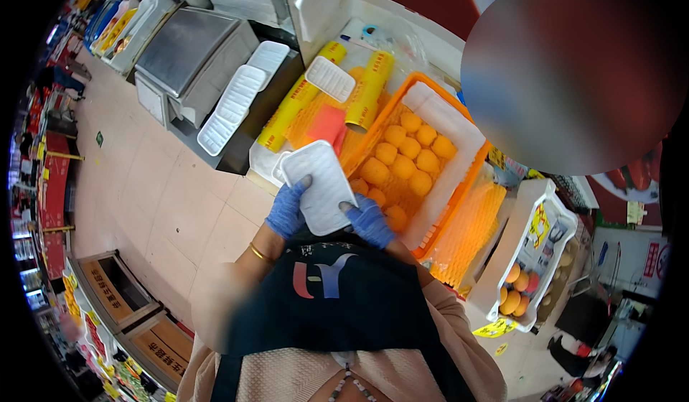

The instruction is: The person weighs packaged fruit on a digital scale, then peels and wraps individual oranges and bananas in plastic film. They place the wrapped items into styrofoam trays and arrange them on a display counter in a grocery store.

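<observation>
In a blue glove with bare fingertips, my left hand (288,209) grips the left edge of a white foam tray (321,189). My right hand (367,220), gloved the same way, holds its lower right edge. The tray's broad face points up and holds nothing. Just beyond my right hand, an orange plastic crate (476,157) holds many round orange fruits (402,166), seemingly in foam nets. Behind the tray lie yellow cling film boxes or rolls (371,90), a small white tray (330,79) and orange foam netting (307,119).
Stacked white trays (231,109) rest beside a metal-topped weighing scale (185,46) at the left. More orange netting (473,235) lies right of the crate. A white crate (492,289) holding fruit stands farther right. Display stands (115,289) are at lower left.
</observation>
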`<state>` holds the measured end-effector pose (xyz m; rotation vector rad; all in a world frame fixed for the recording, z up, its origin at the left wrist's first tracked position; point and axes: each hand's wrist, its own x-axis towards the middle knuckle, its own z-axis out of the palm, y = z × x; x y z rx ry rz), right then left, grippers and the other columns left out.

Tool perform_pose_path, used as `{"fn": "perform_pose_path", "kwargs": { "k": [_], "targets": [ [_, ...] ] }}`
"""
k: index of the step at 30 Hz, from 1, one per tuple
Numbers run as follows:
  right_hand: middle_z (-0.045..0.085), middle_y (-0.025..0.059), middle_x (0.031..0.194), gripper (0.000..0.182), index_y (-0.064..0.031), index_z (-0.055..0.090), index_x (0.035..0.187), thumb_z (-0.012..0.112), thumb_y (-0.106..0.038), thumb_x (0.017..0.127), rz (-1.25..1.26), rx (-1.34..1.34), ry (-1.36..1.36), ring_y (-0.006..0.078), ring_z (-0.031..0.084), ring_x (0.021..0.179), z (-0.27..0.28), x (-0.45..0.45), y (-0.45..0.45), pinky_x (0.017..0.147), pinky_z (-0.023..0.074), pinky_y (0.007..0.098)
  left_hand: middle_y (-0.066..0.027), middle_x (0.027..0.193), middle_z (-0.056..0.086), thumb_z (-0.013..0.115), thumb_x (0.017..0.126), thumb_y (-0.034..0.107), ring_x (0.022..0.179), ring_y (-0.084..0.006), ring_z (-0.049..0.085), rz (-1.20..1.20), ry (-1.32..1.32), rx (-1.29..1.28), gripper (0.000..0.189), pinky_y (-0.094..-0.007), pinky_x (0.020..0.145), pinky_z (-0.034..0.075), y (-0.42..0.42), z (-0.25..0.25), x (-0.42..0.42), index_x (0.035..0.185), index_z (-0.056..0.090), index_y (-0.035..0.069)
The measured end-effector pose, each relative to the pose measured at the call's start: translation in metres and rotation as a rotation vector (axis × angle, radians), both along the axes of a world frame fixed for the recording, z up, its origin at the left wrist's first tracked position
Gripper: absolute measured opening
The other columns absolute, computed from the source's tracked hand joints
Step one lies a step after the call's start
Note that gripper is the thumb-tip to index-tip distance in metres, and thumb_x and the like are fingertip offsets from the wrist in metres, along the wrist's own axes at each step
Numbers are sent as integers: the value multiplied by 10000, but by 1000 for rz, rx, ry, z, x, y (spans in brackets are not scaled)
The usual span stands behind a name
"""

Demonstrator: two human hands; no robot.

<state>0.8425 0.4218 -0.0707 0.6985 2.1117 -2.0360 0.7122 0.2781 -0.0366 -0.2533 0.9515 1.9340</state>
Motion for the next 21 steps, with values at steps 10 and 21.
{"fn": "perform_pose_path", "kwargs": {
  "k": [10,21],
  "targets": [
    [530,171,1205,523,-59,494,1209,558,-378,800,-225,458,-524,312,505,1119,-121,49,115,934,408,394,-152,1160,550,606,831,186,1050,-308,550,176,-36,-146,483,-445,938,436,-22,6,-10,1253,420,42],
    [495,173,1216,685,-42,474,1177,695,-424,652,72,732,-875,336,458,1148,-179,69,80,943,395,419,-120,1163,566,690,761,277,1067,-299,539,334,-53,-214,575,-456,963,403,-71,-9,-14,1247,463,70]
  ]
}}
